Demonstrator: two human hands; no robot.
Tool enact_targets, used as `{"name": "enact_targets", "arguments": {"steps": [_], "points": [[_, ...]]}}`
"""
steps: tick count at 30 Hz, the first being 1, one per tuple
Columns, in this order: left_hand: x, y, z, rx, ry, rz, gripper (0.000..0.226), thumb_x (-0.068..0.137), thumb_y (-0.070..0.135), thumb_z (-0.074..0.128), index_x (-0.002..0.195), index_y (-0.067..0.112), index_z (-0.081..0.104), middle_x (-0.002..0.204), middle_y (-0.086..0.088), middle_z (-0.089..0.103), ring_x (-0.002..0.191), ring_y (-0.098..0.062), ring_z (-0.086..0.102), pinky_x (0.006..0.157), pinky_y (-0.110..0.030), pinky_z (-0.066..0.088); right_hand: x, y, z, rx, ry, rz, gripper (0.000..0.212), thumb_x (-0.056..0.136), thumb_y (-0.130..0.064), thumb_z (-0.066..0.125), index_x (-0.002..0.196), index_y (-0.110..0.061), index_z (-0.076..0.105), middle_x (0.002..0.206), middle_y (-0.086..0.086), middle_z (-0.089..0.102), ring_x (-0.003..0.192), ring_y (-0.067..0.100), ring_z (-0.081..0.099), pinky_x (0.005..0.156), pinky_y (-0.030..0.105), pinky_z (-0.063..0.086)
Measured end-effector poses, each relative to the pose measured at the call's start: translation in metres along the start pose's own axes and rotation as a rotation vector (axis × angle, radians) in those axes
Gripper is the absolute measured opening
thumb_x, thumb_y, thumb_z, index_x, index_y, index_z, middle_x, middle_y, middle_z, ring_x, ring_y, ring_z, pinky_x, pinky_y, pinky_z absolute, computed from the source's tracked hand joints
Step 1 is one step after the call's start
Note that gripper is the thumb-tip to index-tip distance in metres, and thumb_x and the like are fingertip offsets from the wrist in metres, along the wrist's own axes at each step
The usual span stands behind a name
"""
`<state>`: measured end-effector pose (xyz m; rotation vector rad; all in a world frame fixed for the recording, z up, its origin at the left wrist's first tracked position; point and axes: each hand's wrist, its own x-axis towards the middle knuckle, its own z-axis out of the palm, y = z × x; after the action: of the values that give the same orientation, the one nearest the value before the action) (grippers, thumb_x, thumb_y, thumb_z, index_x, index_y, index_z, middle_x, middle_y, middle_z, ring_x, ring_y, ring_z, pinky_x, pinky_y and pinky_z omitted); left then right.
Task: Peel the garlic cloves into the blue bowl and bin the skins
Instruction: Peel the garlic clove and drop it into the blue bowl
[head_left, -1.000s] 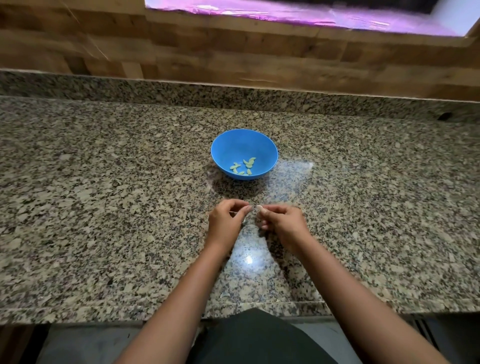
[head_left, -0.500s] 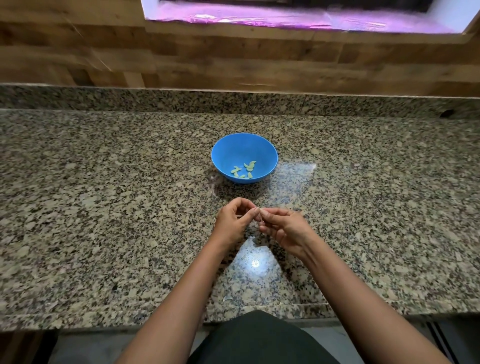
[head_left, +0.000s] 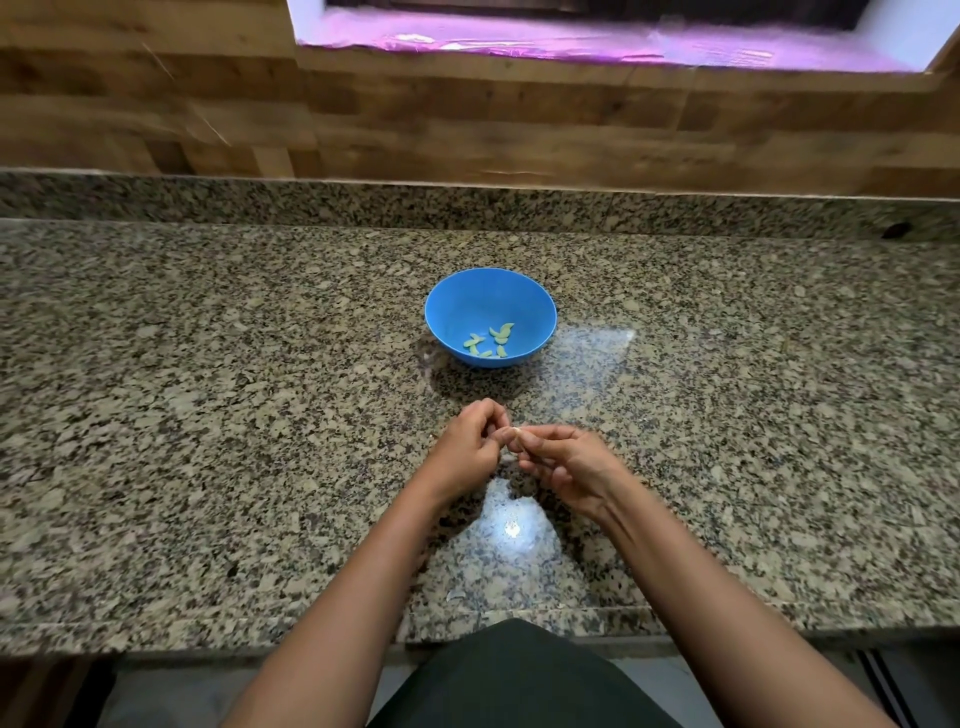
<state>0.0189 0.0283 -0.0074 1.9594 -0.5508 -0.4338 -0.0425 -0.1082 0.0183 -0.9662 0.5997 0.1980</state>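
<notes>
Forearms (head_left: 358, 587) bare; dark plain garment (head_left: 519, 680) at lower centre.

Counter (head_left: 208, 415): runs left to right, with the person at its near edge.
Bowl (head_left: 467, 296): on the counter near the middle, beyond the hands.
Peeled cloves (head_left: 491, 340): in the bowl, at the bottom.
Left hand (head_left: 470, 449): over the counter, nearer than the bowl, just left of the right hand (head_left: 566, 465).
Clove (head_left: 514, 434): pinched between the fingertips of both hands.
Skin scrap (head_left: 457, 595): on the counter by its front edge, between the forearms.
Upstand (head_left: 311, 202): along the counter's rear edge.
Wall (head_left: 467, 124): behind and above the upstand.
Sill (head_left: 597, 41): above the wall, right of centre.
</notes>
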Motion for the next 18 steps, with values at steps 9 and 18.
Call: {"name": "enact_targets", "arguments": {"steps": [9, 18], "points": [[-0.003, 0.008, 0.007, 0.191, 0.054, 0.046, 0.007, 0.094, 0.004, 0.042, 0.090, 0.010, 0.043, 0.093, -0.002, 0.043, 0.083, -0.016, 0.043, 0.065, -0.022, 0.035, -0.001, -0.002, 0.005, -0.036, 0.034, -0.052, 0.009, 0.084, 0.010, 0.056, 0.090, 0.013, 0.061, 0.079, 0.017, 0.063, 0.056, 0.015, 0.058, 0.053, 0.019, 0.053], [-0.005, 0.010, 0.016, 0.242, 0.136, 0.064, 0.013, 0.090, -0.002, 0.037, 0.087, 0.011, 0.037, 0.087, 0.003, 0.035, 0.072, -0.010, 0.035, 0.057, -0.015, 0.028, 0.001, -0.002, 0.006, -0.094, 0.032, -0.110, 0.006, 0.082, 0.010, 0.058, 0.084, 0.011, 0.064, 0.070, 0.014, 0.066, 0.055, 0.014, 0.059, 0.051, 0.019, 0.052]]}}
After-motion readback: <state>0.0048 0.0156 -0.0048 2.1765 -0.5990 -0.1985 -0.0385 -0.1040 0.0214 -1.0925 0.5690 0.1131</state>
